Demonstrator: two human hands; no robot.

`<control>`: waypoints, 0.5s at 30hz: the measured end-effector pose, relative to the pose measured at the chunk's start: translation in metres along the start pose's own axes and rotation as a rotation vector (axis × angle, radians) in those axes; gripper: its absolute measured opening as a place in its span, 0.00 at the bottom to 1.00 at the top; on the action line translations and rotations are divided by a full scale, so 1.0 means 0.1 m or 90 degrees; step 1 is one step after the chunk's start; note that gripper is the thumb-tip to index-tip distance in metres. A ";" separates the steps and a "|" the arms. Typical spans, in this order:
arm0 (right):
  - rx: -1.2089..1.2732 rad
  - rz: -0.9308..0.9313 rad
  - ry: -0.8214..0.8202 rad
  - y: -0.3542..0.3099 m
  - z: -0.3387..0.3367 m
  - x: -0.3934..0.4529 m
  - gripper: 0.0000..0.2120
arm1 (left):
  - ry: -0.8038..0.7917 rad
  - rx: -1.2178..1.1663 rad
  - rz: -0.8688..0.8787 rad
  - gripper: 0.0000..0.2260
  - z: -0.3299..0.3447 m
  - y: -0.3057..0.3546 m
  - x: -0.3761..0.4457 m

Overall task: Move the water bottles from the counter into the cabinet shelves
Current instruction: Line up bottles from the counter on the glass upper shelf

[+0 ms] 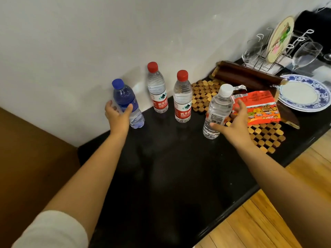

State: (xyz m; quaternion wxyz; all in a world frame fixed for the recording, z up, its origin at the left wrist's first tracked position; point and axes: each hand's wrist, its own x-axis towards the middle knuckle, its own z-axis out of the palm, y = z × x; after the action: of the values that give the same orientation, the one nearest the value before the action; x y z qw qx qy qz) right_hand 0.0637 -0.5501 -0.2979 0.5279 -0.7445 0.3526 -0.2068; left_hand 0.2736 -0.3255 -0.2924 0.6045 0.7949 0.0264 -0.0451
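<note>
Hands out over black table [161, 167], one to each outer bottle. Right hand [234, 122] nearest, spread wide, thumb at lower label of white-cap bottle [217, 111], fingers reaching past its right side, not yet closed. Bottle upright, clear, long axis vertical, just left of palm, base at edge of wooden mat [265, 135]. Left hand [117, 114] wrapped round blue bottle [128, 102] at mid-body, thumb across front; bottle upright near wall, blue cap, tinted top. Between and further back, two red-cap bottles [182, 97] upright, untouched, red labels. Cabinet shelves out of view. Likely next: right fingers closing, then both lifted straight up. Beyond: snack packet [259, 108], plate [322, 97], glasses [307, 54].
</note>
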 end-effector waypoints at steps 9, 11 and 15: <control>0.031 0.032 -0.101 0.01 0.01 0.32 0.41 | -0.013 0.104 0.076 0.27 0.16 0.21 0.36; -0.003 0.034 -0.127 0.02 -0.06 0.36 0.35 | -0.024 0.202 0.095 0.27 0.14 0.22 0.39; -0.053 0.014 -0.163 0.03 -0.08 0.38 0.33 | -0.076 0.239 0.145 0.22 0.13 0.25 0.34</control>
State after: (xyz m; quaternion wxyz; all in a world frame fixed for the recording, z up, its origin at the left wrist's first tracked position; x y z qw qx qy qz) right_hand 0.0831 -0.5843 -0.3003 0.5396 -0.7820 0.2988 -0.0896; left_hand 0.3099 -0.3449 -0.2750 0.4476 0.8872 -0.1082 -0.0279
